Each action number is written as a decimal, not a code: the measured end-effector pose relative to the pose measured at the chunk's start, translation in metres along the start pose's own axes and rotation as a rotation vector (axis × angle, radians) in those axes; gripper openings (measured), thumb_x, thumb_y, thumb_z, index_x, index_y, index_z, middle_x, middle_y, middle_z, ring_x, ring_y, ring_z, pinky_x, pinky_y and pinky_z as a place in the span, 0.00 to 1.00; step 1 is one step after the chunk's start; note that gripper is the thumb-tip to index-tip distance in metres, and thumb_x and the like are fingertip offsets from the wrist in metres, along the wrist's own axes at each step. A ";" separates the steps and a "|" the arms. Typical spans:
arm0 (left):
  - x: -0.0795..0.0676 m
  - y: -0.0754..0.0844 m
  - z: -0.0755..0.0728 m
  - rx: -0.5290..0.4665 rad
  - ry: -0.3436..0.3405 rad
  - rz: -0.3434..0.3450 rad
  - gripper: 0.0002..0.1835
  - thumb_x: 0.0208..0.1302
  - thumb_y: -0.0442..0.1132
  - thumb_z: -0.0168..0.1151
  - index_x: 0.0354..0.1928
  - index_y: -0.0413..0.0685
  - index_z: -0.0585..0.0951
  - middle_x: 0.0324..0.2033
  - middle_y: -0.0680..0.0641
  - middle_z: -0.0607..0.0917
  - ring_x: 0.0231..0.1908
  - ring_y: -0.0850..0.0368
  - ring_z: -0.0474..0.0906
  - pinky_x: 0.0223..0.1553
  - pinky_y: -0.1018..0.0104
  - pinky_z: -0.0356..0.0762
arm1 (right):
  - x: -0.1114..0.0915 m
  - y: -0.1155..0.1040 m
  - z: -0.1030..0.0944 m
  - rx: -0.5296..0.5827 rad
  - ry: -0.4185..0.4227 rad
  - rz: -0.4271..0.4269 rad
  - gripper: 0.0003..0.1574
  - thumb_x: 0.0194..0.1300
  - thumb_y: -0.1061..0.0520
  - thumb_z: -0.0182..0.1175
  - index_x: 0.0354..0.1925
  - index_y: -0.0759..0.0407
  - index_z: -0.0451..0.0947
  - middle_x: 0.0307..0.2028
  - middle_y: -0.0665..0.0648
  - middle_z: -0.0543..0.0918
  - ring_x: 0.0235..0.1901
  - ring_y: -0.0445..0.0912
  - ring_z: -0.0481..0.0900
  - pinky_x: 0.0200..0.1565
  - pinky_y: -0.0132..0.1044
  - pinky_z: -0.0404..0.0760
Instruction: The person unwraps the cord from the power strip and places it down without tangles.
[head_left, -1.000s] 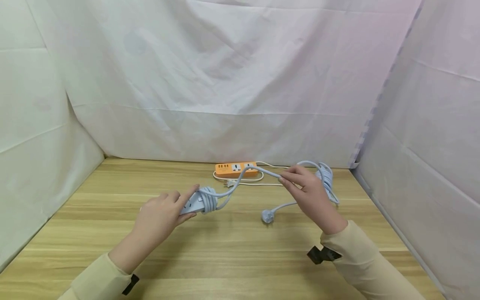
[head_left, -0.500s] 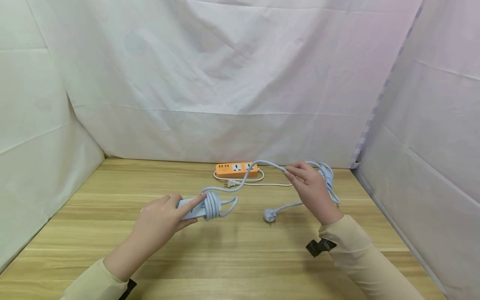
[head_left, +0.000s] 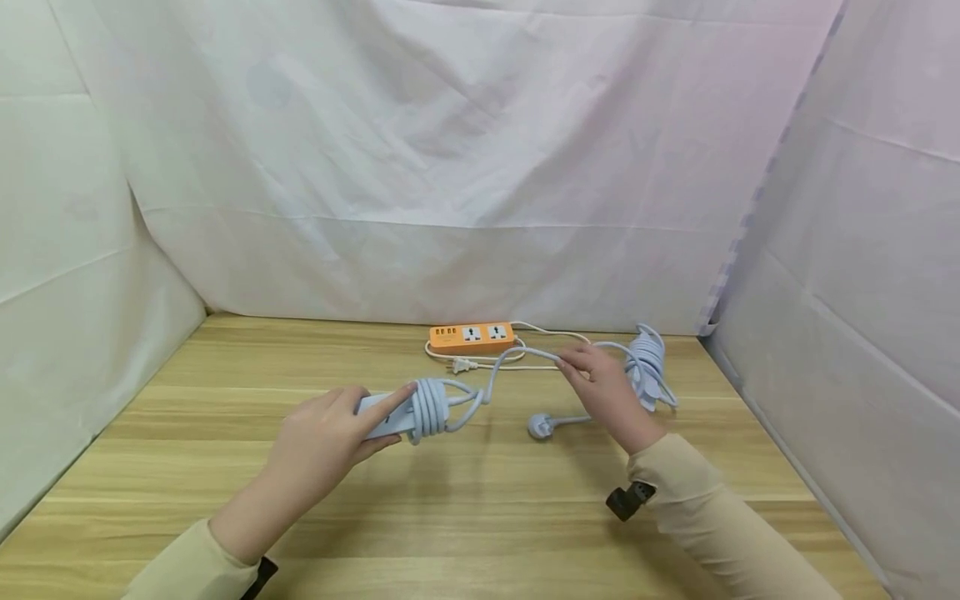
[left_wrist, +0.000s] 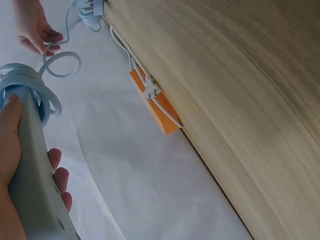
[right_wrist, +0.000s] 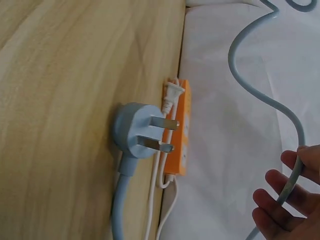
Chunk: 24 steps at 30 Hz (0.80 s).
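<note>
Left hand (head_left: 322, 429): curls round the pale strip (head_left: 385, 417), thumb on one side, fingers on the other.
Pale strip: here, left of centre, nearer than the orange strip (head_left: 471, 337), cord (head_left: 430, 408) wound round its right end.
Right hand (head_left: 600, 387): pinches the cord, right of centre.
Orange strip: far middle; faint print by its ports, too small to read.
Blue plug (head_left: 539, 426): on the table (head_left: 420, 533), prongs showing, nearer than the right hand.
Bundle (head_left: 647, 362): far right, coiled.
</note>
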<state>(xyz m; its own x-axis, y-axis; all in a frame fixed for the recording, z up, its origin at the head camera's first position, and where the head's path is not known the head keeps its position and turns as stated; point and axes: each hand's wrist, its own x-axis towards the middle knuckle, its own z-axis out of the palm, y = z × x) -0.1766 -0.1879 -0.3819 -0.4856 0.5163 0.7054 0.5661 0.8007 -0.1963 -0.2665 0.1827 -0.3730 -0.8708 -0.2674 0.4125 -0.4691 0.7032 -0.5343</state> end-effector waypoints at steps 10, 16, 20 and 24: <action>0.005 0.003 0.001 -0.008 0.008 -0.019 0.29 0.68 0.64 0.45 0.67 0.68 0.72 0.24 0.49 0.71 0.20 0.56 0.67 0.16 0.63 0.65 | -0.001 0.005 0.021 -0.051 -0.169 -0.027 0.18 0.70 0.58 0.58 0.55 0.61 0.80 0.49 0.60 0.77 0.48 0.55 0.79 0.47 0.52 0.77; 0.008 0.003 0.001 -0.011 0.013 -0.019 0.34 0.55 0.57 0.64 0.67 0.66 0.73 0.24 0.48 0.72 0.19 0.57 0.67 0.16 0.65 0.64 | -0.004 0.007 0.029 -0.030 -0.264 -0.046 0.23 0.69 0.60 0.58 0.60 0.63 0.75 0.49 0.60 0.77 0.48 0.56 0.78 0.48 0.52 0.77; 0.011 0.004 0.001 -0.018 0.027 -0.019 0.36 0.52 0.55 0.69 0.66 0.65 0.74 0.25 0.48 0.72 0.20 0.56 0.68 0.16 0.64 0.64 | -0.008 0.008 0.032 -0.013 -0.339 0.003 0.27 0.70 0.58 0.57 0.65 0.64 0.70 0.57 0.62 0.75 0.53 0.58 0.76 0.53 0.54 0.75; 0.013 0.005 0.000 -0.024 0.022 -0.026 0.37 0.51 0.54 0.70 0.67 0.64 0.73 0.25 0.48 0.73 0.20 0.56 0.68 0.17 0.63 0.65 | -0.013 0.008 0.034 0.022 -0.376 0.048 0.29 0.70 0.59 0.56 0.67 0.64 0.67 0.60 0.63 0.73 0.55 0.58 0.75 0.55 0.54 0.73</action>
<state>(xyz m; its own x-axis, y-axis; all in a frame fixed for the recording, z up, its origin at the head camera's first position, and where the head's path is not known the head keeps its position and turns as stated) -0.1806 -0.1768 -0.3736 -0.4857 0.4881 0.7251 0.5690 0.8063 -0.1616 -0.2637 0.1700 -0.4077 -0.8834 -0.4602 0.0889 -0.4255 0.7079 -0.5638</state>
